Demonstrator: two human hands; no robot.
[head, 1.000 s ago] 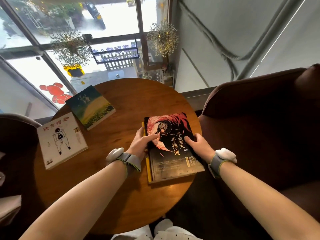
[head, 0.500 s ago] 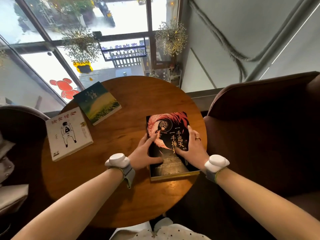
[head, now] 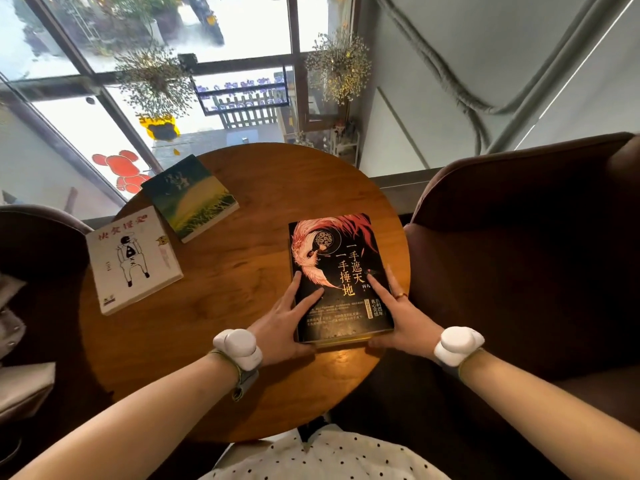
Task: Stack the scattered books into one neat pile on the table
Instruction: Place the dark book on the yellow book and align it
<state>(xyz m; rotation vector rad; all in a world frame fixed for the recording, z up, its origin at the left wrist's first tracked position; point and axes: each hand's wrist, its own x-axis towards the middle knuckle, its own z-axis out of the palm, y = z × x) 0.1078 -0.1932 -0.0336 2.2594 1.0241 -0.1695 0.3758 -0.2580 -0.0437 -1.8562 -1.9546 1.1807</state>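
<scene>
From my feed, the black book [head: 337, 275] hides nearly all of the yellow-edged book [head: 341, 340] underneath. The small print low on its cover's too blurry to read, and both armchairs get cropped at the edges.

- A round wooden desk [head: 249, 188] stands by a tall window [head: 242, 26] bright with daylight.
- Dark brown armchairs: one [head: 519, 237] past the right edge, another [head: 38, 244] past the left.
- Dried flower bunches [head: 339, 64] hang at the glass.
- A grey wall [head: 485, 64] lies to the right.

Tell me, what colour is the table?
Warm reddish-brown wood, the round table, seen in the head view.
</scene>
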